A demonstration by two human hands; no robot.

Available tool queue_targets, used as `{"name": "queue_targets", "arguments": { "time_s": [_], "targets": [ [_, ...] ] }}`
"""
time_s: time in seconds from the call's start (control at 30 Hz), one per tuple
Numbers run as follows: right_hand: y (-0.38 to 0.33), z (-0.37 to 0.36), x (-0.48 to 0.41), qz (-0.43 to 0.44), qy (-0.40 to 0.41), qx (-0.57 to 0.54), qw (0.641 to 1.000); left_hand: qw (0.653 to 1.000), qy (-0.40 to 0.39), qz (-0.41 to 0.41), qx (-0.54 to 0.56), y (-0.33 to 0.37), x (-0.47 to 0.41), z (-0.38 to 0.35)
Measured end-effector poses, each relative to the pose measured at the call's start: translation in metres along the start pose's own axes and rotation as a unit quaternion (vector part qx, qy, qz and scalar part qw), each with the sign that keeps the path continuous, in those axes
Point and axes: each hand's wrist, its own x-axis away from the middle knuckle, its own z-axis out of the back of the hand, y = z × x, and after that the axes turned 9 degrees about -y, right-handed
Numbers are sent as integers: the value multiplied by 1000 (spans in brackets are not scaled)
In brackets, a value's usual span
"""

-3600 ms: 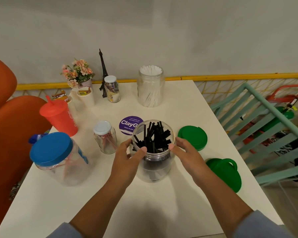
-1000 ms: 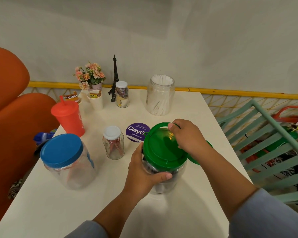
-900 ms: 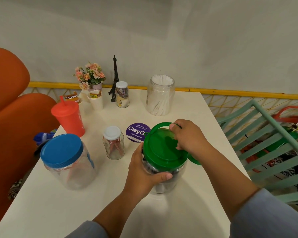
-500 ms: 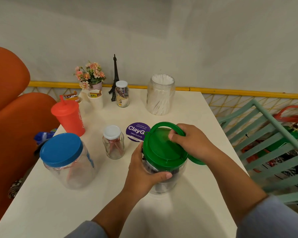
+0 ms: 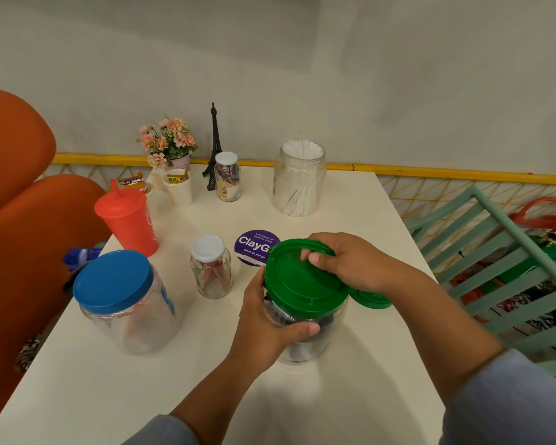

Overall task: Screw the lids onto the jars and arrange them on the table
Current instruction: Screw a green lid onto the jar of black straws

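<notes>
The clear plastic jar (image 5: 305,332) stands upright near the front middle of the white table (image 5: 350,220), with a green lid (image 5: 299,277) sitting on its mouth. The left hand (image 5: 270,326) is wrapped around the jar's upper wall just below the lid, thumb across the front, fingers closed on it. The right hand (image 5: 350,261) is curled over the far right edge of the lid, fingertips hooked on the raised rim and handle, closed on it as for turning.

The jar looks thin-walled and light, holding only dark sticks, so it probably flexes if squeezed hard and slides easily on the smooth table; a firm wrap high on the shoulder, as the left hand has it, is the sensible hold. The lid is stiff plastic, and its ribbed skirt gives better purchase than the smooth top. Whether the threads have caught is hard to tell, since the lid seems to sit slightly tilted.

A second green lid (image 5: 371,298) lies flat just behind the jar, partly under the right wrist. The open jar of white sticks (image 5: 299,181) at the back has no lid. The blue-lidded jar (image 5: 126,300) and two small white-capped jars (image 5: 211,268) (image 5: 228,176) look closed.
</notes>
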Motion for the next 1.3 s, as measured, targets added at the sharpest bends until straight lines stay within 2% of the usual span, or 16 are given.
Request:
{"name": "queue_targets", "arguments": {
  "time_s": [0.17,0.33,0.47,0.63,0.87,1.03,1.2,1.3],
  "targets": [
    [-3,2,3,0,5,1,1000,1000,0,7,-7,0,0,1],
    [-11,3,3,35,114,52,991,999,3,22,-26,-1,-1,1],
    [-9,6,-3,17,156,140,978,999,7,30,-31,-2,0,1],
    [-8,2,-10,6,203,122,972,999,8,28,-43,-2,-1,1],
    [-18,-2,-8,-19,180,97,979,998,13,27,-54,-2,-1,0],
    [-25,1,-5,-82,138,-24,987,998,14,26,-48,-3,-1,-1],
    [-28,10,-1,-129,89,-142,977,999,10,18,-34,-3,-2,0],
    [-29,13,1,-135,55,-143,979,999,9,18,-34,-3,-2,1]
  ]
}}
